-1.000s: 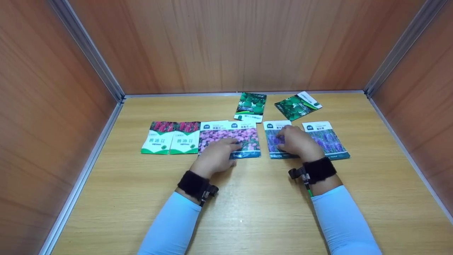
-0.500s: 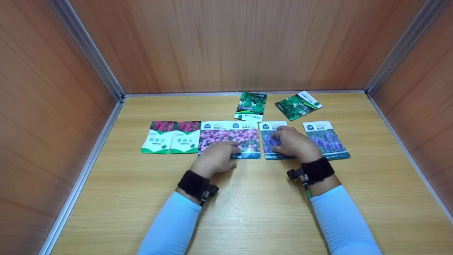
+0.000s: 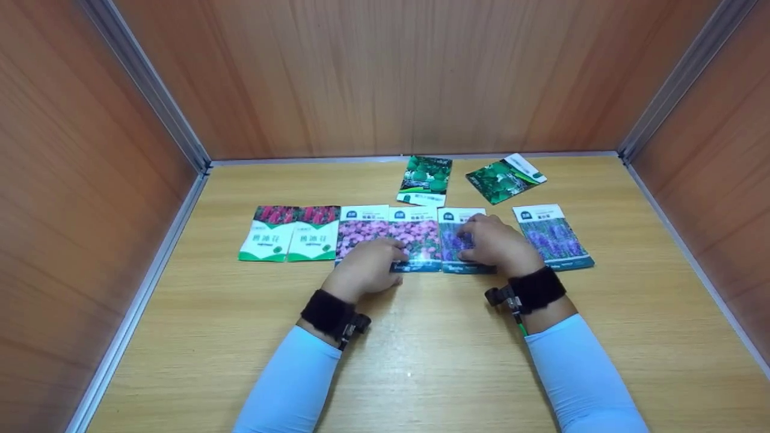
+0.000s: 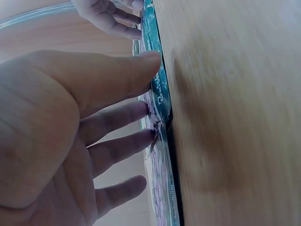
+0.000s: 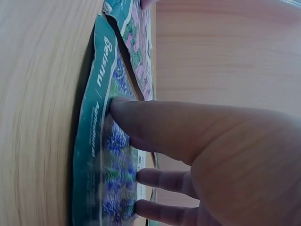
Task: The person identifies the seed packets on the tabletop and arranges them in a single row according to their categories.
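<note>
Now right hand (image 3: pixel 496 245), fingers flat, has slid purple packet (image 3: pixel 460 240) left across desk (image 3: pixel 421 349) until it touches pink packet (image 3: pixel 415 237), pinned by flat left hand (image 3: pixel 367 267); row nearly closed.

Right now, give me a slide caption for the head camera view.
Left hand steadies a pink-flower packet while right hand presses a purple-flower packet beside it.

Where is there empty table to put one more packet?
The bare wooden table in front of the row of packets is free, and so is its far left corner. The row is crowded, from the red-flower packets to the purple-flower packet.
</note>
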`<state>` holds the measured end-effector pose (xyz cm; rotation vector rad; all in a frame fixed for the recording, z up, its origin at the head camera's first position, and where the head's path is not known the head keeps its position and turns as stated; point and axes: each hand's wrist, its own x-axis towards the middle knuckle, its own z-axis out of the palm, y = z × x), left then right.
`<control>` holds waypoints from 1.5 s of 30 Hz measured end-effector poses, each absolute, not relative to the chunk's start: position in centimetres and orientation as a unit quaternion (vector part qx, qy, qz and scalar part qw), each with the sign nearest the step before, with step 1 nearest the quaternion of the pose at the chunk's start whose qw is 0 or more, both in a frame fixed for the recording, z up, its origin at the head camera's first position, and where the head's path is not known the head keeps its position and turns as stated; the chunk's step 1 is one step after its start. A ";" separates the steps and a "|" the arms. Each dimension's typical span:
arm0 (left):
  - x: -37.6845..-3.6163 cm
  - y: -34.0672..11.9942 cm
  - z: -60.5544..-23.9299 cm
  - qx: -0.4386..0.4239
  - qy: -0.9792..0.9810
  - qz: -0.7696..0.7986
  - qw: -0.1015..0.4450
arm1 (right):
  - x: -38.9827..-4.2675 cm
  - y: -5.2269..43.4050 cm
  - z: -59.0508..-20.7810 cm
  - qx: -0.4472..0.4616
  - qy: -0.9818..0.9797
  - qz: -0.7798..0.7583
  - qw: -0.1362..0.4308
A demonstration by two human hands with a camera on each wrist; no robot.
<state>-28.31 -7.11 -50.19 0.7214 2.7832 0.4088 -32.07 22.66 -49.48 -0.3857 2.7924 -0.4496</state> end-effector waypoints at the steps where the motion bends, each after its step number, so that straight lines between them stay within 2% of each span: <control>1: -28.3 -7.2 -50.2 0.247 0.951 0.141 0.118 | -32.0 22.6 -49.4 -0.136 0.968 -0.155 0.144; 8: -28.3 -7.4 -50.2 0.260 0.949 0.146 0.107 | -32.0 22.5 -49.4 -0.161 0.968 -0.138 0.135; 25: -28.3 -7.4 -50.3 0.258 0.949 0.148 0.106 | -32.0 22.6 -49.4 -0.144 0.967 -0.157 0.138; 36: -28.3 -7.3 -50.3 0.264 0.948 0.142 0.107 | -32.6 26.5 -48.4 -0.067 0.981 -0.152 0.100; 45: -28.4 -7.3 -50.4 0.275 0.947 0.135 0.098 | -33.0 30.9 -47.5 0.024 0.979 -0.155 0.127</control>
